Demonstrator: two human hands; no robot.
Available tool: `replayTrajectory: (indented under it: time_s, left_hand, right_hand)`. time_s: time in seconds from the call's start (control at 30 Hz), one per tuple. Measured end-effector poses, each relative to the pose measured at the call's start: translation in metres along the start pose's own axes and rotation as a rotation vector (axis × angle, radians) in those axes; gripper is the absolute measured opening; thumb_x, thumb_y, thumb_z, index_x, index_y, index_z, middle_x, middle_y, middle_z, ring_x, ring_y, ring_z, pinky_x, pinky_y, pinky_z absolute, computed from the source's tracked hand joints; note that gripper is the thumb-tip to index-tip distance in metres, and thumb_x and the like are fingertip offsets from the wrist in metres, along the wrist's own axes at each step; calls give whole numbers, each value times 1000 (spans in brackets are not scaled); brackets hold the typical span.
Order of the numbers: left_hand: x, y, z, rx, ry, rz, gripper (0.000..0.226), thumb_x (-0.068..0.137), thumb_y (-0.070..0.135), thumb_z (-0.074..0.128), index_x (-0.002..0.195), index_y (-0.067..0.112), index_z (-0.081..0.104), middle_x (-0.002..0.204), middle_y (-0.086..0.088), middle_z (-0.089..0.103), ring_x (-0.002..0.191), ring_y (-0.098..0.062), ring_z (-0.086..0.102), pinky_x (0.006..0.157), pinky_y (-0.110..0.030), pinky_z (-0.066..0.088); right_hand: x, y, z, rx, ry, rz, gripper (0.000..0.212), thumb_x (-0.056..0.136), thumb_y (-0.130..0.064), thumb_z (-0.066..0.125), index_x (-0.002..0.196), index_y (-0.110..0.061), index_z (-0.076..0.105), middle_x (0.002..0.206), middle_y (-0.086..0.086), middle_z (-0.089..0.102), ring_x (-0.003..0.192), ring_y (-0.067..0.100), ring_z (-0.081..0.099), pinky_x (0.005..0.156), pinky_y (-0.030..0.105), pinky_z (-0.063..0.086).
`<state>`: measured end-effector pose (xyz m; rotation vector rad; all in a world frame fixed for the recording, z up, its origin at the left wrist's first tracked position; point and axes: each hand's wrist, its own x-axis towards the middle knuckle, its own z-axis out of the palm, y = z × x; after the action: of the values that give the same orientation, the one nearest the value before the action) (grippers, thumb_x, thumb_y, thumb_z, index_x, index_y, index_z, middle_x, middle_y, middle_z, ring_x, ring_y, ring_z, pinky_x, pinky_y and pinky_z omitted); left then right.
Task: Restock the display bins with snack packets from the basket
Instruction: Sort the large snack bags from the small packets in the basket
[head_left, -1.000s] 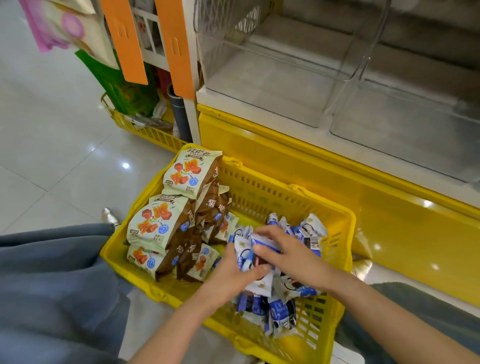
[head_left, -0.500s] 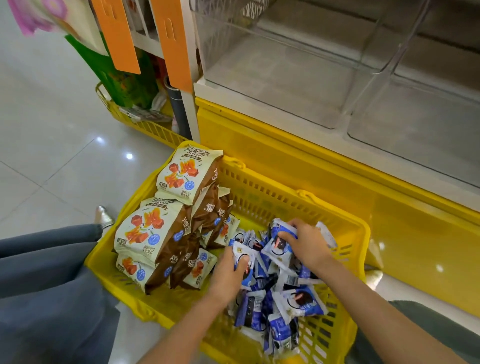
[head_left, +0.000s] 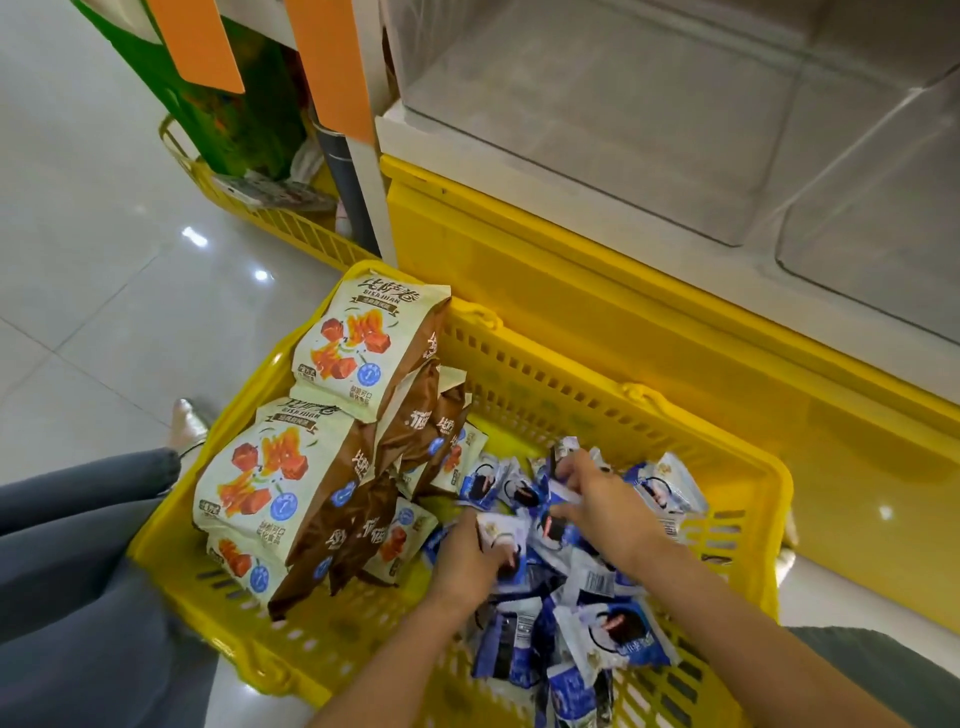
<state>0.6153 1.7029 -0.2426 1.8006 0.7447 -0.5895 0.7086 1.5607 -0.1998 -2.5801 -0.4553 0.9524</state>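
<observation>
Where packets (head_left: 613, 634) heap in right half of basket (head_left: 571, 374), both hands sit in top of pile. Left hand (head_left: 465, 564): fingers (head_left: 498, 558) curled round white-blue packet, thumb on its near edge. Right hand (head_left: 610, 512): fingers (head_left: 574, 467) bent, pinching packet at far side of heap; blur hides exact grip. Packets small, glossy, blue and white, dark biscuit printed on front. Cream-and-brown bags (head_left: 291, 483) stacked in basket's left half. Clear bins (head_left: 597, 130) above yellow base, just behind basket.

right hand (head_left: 605, 512) grip: blurred | blue packets (head_left: 618, 636) print: unreadable | display bins (head_left: 597, 130): cropped
</observation>
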Motion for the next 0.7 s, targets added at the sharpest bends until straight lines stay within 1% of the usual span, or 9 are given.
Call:
replayTrajectory:
  time_s: [0.07,0.1,0.2,0.27,0.33,0.43,0.5,0.57,0.7]
  left_hand:
    - [1,-6,3,283,-224,11,45,95,18,51,135,5,35,116,-13,54,112,-26,50,78,-20,36]
    - [1,-7,5,401,-265,33,45,97,17,47,137,5,31,108,-11,53,107,-25,50,79,-24,36]
    - [2,-9,12,625,-235,116,37,98,10,41,133,7,31,127,-14,42,114,-26,45,91,-30,38]
    - [4,-11,11,725,-151,145,43,98,20,42,136,5,28,136,-15,36,124,-27,38,100,-33,35]
    - [9,-14,5,713,-6,180,42,97,31,44,132,10,35,133,-11,41,124,-25,39,100,-32,34]
    - [18,-20,-8,458,136,152,35,95,30,47,127,15,43,124,-4,50,114,-19,47,93,-29,39]
    - [22,-23,-13,287,106,71,37,97,28,43,131,12,43,117,-4,54,107,-16,51,84,-23,43]
    - [26,-26,-12,306,41,31,36,99,29,38,130,12,43,117,-6,56,106,-17,52,80,-21,40]
    - [34,-33,-14,557,-52,-102,46,97,42,37,127,9,47,133,-15,47,126,-28,39,98,-33,36]
  right_hand:
    - [3,0,0,-178,-224,22,35,92,-23,59,123,-15,45,122,12,59,104,28,58,84,38,48]
    - [4,-1,0,-249,-242,0,36,91,-20,60,125,-13,47,126,12,56,109,28,56,88,38,47]
    - [5,-9,3,-471,-147,-113,47,87,-3,59,131,-11,43,132,10,45,119,27,45,92,35,41]
    - [4,-19,7,-559,-122,-144,60,82,5,57,136,-10,36,134,13,40,121,29,42,94,36,39]
    - [6,-32,12,-551,-88,-152,64,78,8,58,135,-8,35,134,14,39,119,29,44,91,36,41]
    - [23,-48,21,-405,7,-245,53,84,6,53,133,-9,38,129,12,43,119,28,45,90,34,42]
    - [41,-52,29,-304,17,-275,45,92,-2,48,135,-8,38,132,11,43,124,25,40,98,31,37]
    - [59,-51,36,-220,-45,-224,45,96,-13,47,138,-6,34,138,11,39,129,25,35,103,30,32]
    - [77,-41,49,-143,-181,-33,55,97,-28,49,143,-6,28,140,16,40,129,29,37,103,33,33]
